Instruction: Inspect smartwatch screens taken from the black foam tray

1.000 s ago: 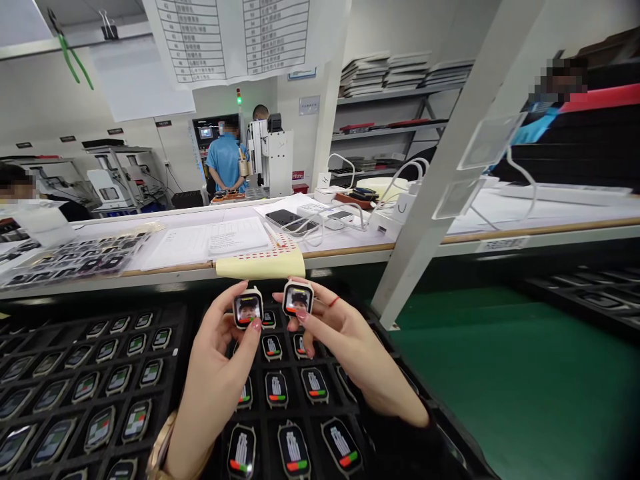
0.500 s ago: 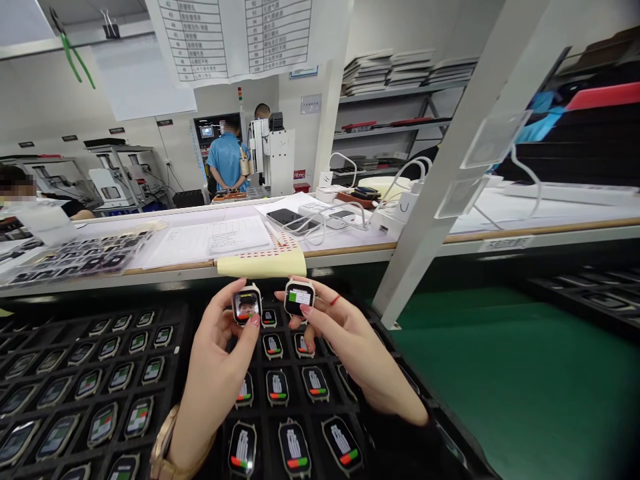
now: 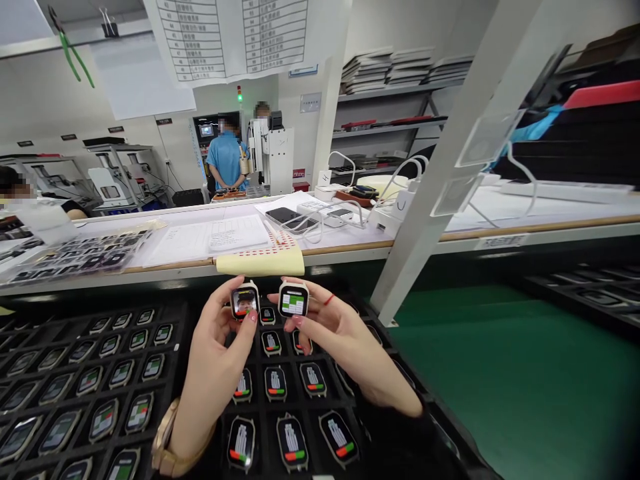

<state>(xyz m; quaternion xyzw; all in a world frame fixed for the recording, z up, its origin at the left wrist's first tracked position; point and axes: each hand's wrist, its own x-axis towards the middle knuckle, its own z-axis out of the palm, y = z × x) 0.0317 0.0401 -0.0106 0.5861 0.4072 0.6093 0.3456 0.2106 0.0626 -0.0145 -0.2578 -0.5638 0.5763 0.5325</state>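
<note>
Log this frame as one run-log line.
left hand: holds watch body | right hand: holds second watch body, green screen | below: black tray of lit watch bodies

Two small watches, held side by side above a tray: left watch [image 3: 245, 302] shows a face, right watch [image 3: 293, 299] a green-white screen.

Gold wristwatch [image 3: 165, 445] on the left wrist, red thread ring [image 3: 329, 300] on a right finger, pink-painted nails, dark right sleeve [image 3: 400, 440]

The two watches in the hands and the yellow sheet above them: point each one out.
Left-hand watch [image 3: 245, 301]: head view, on its screen.
Right-hand watch [image 3: 293, 300]: head view, on its screen.
Yellow sheet [image 3: 260, 265]: head view, on its front flap.
</note>
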